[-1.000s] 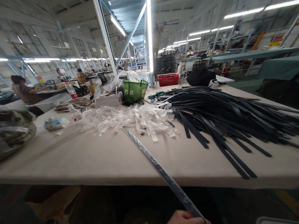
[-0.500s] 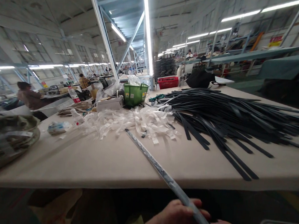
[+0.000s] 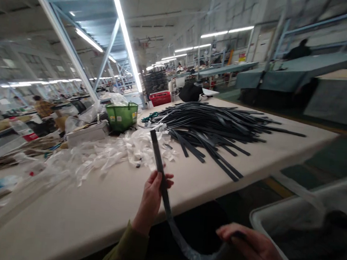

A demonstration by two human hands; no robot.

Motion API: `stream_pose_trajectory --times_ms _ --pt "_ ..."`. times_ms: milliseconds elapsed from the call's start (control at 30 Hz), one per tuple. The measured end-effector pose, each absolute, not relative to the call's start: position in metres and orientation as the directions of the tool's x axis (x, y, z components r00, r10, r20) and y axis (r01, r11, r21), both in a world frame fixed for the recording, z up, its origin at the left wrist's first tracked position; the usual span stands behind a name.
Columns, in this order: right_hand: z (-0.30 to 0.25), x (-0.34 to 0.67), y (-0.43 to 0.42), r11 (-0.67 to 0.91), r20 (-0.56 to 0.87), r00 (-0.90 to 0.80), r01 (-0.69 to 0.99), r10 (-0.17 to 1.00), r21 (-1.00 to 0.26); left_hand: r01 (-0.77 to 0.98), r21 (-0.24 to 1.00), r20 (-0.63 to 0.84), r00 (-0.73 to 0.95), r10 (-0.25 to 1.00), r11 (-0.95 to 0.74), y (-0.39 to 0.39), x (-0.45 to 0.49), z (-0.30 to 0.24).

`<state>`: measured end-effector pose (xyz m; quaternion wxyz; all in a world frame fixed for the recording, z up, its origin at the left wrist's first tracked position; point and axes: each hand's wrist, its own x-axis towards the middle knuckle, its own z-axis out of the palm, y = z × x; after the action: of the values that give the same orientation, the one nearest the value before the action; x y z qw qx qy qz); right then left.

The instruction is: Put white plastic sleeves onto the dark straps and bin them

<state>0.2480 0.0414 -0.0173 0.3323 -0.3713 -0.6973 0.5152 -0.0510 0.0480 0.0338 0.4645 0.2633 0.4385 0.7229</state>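
A long dark strip (image 3: 167,203) hangs in a curve between my two hands, its middle sagging below the table's front edge. Near its upper end, my left hand (image 3: 153,192) pinches it between thumb and fingers, and the free tip points up over the table. My right hand (image 3: 251,246) is closed on the other end, at the lower right. The sagging part looks shiny and grey. Beyond my hands lies a pile of similar black strips (image 3: 213,123), spread across the table, with a heap of crumpled white film strips (image 3: 108,153) left of it.
The beige table (image 3: 95,208) stretches ahead. On it stand a green basket (image 3: 121,117), a red basket (image 3: 160,99), a white box (image 3: 87,133) and a black bag (image 3: 191,92). A pale bin (image 3: 255,216) stands at the right. Farther back, a person (image 3: 41,107) is seen at the left.
My hands have moved apart, the left one raised along the strip. The strip, straight before, now bends into a curve. The view has swung to the right.
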Motion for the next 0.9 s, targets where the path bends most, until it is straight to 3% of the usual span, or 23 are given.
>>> stream_pose_trajectory --times_ms 100,167,267,367,533,633,900 --pt "0.012 0.236 0.064 0.206 0.194 -0.448 -0.023 0.873 -0.978 -0.29 0.954 -0.103 -0.081 0.991 0.076 0.026 -0.003 0.004" --pt "0.019 0.237 0.08 0.203 0.252 -0.402 -0.159 0.88 -0.966 -0.19 0.971 -0.133 0.073 0.988 0.145 0.014 0.014 -0.014" --pt "0.024 0.239 0.09 0.165 0.267 -0.397 -0.274 0.878 -0.948 -0.106 0.976 -0.165 0.195 0.967 0.188 0.003 0.023 -0.03" --pt "0.029 0.237 0.088 0.183 0.279 -0.377 -0.272 0.883 -0.945 0.004 0.977 -0.205 0.252 0.946 0.211 0.003 0.022 -0.03" --pt "0.039 0.226 0.075 0.379 0.423 -0.284 -0.199 0.861 -0.904 0.068 0.998 -0.028 0.222 0.975 0.013 0.021 0.03 0.003" --pt "0.046 0.227 0.068 0.469 0.483 -0.217 -0.116 0.848 -0.875 0.171 0.985 -0.029 0.283 0.959 -0.021 0.027 0.05 0.015" --pt "0.058 0.292 0.054 0.516 0.513 0.063 -0.052 0.856 -0.855 0.321 0.894 0.143 0.457 0.878 -0.313 0.008 0.091 -0.025"
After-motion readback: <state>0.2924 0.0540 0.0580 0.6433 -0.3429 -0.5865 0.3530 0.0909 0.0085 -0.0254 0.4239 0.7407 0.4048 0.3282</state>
